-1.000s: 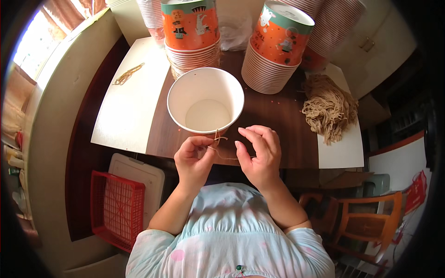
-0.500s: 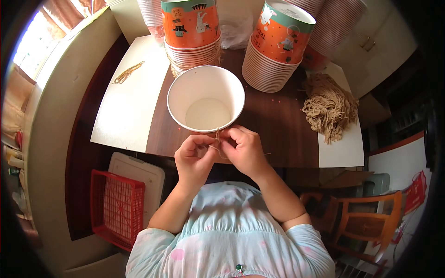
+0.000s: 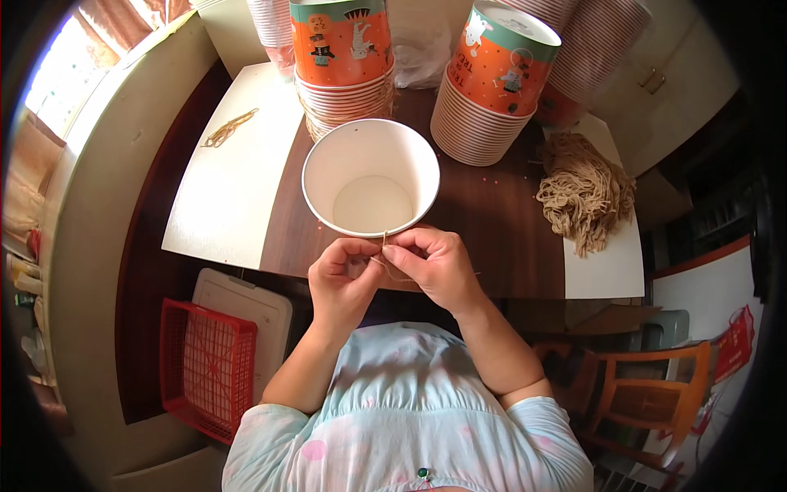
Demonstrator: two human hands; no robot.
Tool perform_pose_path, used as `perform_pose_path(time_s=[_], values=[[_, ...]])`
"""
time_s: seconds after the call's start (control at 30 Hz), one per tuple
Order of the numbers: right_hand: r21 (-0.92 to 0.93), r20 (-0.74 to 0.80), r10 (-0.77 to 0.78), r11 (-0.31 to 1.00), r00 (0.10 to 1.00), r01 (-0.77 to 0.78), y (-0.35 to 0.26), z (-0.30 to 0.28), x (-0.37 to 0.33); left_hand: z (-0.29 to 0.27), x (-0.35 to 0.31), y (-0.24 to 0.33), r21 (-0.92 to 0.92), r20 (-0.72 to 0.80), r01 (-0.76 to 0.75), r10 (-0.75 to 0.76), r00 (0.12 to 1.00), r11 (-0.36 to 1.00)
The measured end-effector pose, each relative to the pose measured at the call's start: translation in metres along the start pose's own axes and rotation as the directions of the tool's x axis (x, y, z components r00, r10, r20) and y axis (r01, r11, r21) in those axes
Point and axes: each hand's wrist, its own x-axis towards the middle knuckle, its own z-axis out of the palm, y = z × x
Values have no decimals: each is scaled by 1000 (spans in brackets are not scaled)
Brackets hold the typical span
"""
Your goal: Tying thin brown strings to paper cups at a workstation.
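A white-lined paper bucket (image 3: 373, 176) stands tilted toward me at the middle of the table, its outer wall mostly hidden. Just below its near rim, my left hand (image 3: 348, 271) and my right hand (image 3: 430, 266) meet, thumbs and fingertips pinched together. Between them runs a thin tan string (image 3: 384, 246), which rises to the bucket's rim; a loose end trails past my right fingers. A small hole shows in the bucket's far wall. How the string is fastened at the near side is hidden by my fingers.
Behind stand two stacks of orange and green buckets, the left stack (image 3: 343, 49) and the right stack (image 3: 496, 82). A bundle of tan strings (image 3: 586, 193) lies at the right; a few strings (image 3: 231, 129) lie at the left. A red basket (image 3: 209, 365) and wooden chair (image 3: 648, 394) stand below.
The bucket has shifted slightly right in the picture. My right thumb has come down nearer to my left fingertips on the string, and my left hand has hardly moved.
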Motion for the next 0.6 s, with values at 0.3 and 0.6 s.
perform_pose_path(time_s=[0.3,0.6], values=[[713,156,335,613,929,-340,20,3,3,2,2,3,-20,38,-53,53,998,998],[688,20,321,683,947,-246,18,12,-5,0,5,2,390,144,-412,387,911,824]])
